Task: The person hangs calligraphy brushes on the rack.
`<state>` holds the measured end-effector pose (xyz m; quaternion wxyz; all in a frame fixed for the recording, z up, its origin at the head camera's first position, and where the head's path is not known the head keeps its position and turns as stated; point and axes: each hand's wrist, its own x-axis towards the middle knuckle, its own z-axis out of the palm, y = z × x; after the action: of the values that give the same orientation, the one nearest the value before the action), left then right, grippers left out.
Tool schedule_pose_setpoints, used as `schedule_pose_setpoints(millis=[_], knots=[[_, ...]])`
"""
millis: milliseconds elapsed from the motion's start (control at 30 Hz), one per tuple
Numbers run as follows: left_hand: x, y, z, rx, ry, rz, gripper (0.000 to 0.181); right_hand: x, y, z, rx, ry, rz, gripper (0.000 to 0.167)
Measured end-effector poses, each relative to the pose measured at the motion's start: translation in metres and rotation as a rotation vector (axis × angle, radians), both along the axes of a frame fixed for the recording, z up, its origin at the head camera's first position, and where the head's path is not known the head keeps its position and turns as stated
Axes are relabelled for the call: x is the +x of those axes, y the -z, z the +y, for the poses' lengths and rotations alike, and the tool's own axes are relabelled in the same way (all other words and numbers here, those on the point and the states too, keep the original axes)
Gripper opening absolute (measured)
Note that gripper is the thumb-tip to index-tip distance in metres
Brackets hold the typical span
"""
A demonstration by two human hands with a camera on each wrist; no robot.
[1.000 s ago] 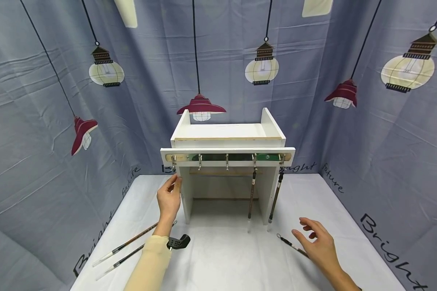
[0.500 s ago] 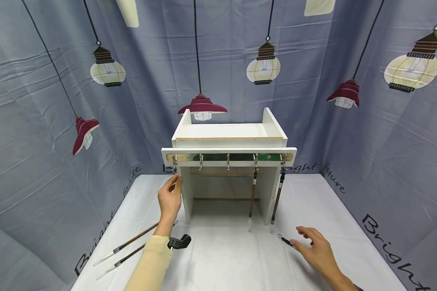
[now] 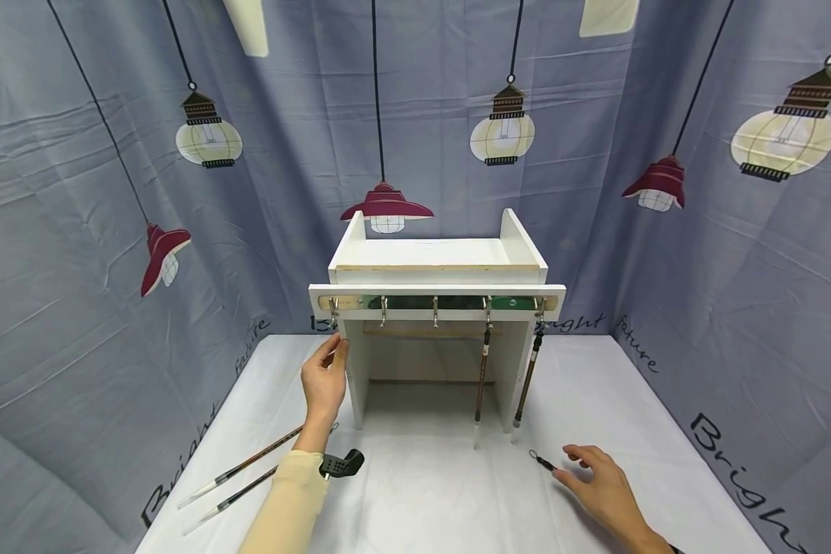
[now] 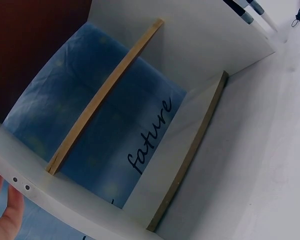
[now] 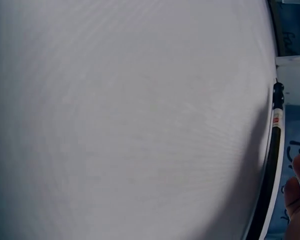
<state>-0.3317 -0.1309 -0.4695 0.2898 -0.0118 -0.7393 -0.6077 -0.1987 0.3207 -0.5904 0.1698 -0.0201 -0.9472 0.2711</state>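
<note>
In the head view, my left hand (image 3: 324, 385) touches the left side panel of a white shelf unit (image 3: 438, 275), just below its hook board. The left wrist view has its fingertips (image 4: 12, 207) at the outer side of that panel. Over the table on the right, my right hand (image 3: 599, 485) hovers with loosely bent fingers, the thumb tip close to a calligraphy brush (image 3: 544, 463). This brush lies flat with its loop pointing to the shelf; the hand hides most of its shaft. The right wrist view has the dark brush shaft (image 5: 271, 170) beside the fingers.
Two brushes hang from the right-hand hooks: an inner brush (image 3: 482, 377) and an outer brush (image 3: 527, 377). A brown brush (image 3: 259, 455) and a darker brush (image 3: 247, 488) lie left of the left forearm. A grey-blue curtain (image 3: 284, 192) surrounds the white table (image 3: 415, 500).
My right hand has lowered and come nearer to me, its thumb now beside the brush below the loop. The left hand has stayed at the shelf panel.
</note>
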Motion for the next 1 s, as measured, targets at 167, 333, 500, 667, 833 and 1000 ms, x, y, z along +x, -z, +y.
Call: schedule_pose_setpoints(millis=[167, 333, 500, 667, 833, 1000], knots=[[0.0, -0.001, 0.001, 0.007, 0.001, 0.002, 0.041, -0.002, 0.005, 0.001, 0.018, -0.003, 0.004, 0.042], [-0.001, -0.001, 0.001, 0.006, 0.004, 0.008, 0.042, -0.002, 0.005, 0.0, 0.016, 0.004, -0.064, 0.044], [-0.001, 0.001, 0.001, 0.011, 0.008, 0.019, 0.042, -0.001, 0.006, -0.002, 0.013, 0.023, -0.136, 0.046], [-0.001, 0.001, 0.0, -0.001, -0.001, 0.016, 0.041, -0.003, 0.008, -0.003, 0.024, 0.051, -0.177, 0.046], [-0.001, 0.002, 0.0, -0.007, -0.009, 0.014, 0.04, -0.005, 0.011, -0.003, 0.017, 0.071, -0.2, 0.042], [-0.001, 0.002, 0.0, -0.005, -0.009, 0.022, 0.039, -0.007, 0.012, -0.001, 0.0, 0.063, -0.209, 0.038]])
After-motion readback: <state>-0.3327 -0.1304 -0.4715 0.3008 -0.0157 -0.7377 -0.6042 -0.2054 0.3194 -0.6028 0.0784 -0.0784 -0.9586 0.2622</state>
